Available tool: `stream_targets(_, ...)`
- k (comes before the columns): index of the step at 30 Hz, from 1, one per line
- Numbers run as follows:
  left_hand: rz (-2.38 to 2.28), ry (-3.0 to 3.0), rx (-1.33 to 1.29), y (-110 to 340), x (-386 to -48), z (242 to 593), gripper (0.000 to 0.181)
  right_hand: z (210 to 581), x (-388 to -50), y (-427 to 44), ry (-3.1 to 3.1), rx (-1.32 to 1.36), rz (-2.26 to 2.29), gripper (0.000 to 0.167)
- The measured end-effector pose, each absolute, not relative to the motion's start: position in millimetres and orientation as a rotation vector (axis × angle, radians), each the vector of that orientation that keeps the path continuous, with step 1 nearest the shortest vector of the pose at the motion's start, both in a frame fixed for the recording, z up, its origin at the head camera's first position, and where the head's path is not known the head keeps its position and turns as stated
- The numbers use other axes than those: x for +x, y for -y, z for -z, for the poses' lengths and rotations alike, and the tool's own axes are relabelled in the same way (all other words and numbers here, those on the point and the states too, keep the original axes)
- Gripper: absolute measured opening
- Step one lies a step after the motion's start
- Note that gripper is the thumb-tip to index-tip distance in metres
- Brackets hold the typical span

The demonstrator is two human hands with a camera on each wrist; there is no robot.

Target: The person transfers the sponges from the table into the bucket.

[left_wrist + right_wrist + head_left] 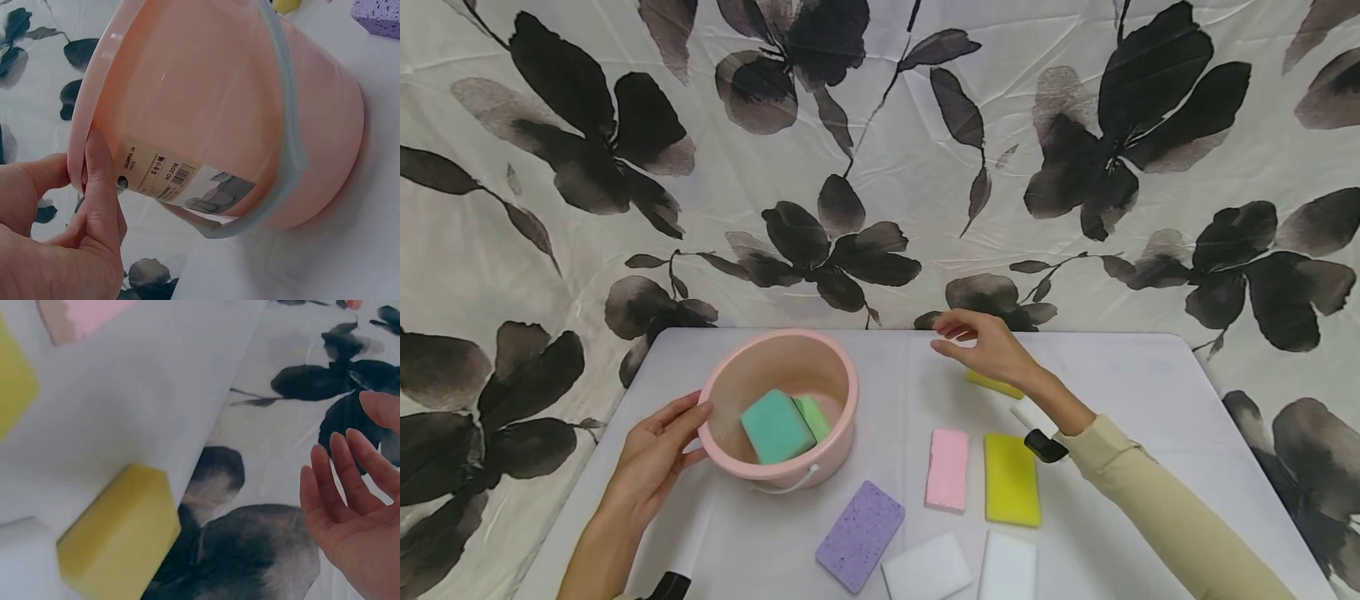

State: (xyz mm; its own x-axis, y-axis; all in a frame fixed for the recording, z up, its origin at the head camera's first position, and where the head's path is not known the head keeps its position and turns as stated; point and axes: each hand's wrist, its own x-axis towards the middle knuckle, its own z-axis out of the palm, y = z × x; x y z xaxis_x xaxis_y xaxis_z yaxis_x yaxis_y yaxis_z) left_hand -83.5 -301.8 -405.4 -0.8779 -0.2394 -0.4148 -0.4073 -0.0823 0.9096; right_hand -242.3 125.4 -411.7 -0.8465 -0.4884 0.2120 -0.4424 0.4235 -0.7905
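Hanging at the back: floral cloth. White counter, pink bucket standing at its back left. Left hand pinches the bucket's left rim. Right hand hovers by the counter's far edge, fingers spread and slightly bent, near the far yellow sponge. Purple sponge lies in front of the bucket, teal sponge sits inside it. Smaller: pink sponge right of the purple, green sponge in the bucket beside the teal.

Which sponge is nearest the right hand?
The far yellow sponge, below the right hand; every other sponge, including the second yellow sponge, lies farther away.
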Motion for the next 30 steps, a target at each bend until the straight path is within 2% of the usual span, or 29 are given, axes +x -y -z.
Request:
stream_targets(12,-2.079,-2.053,-0.787,300,-82,407,0.083,438,-258,-152,-2.655,-0.694,1.453,0.028)
stream_targets(21,-2.098,-2.066,-0.775,298,-81,406,0.079,461,-267,-172,-2.707,-0.577,1.362,0.035)
stream_targets(30,-2.076,-2.077,-0.793,298,-79,406,0.082,480,-273,-186,-2.718,-0.587,1.301,0.037)
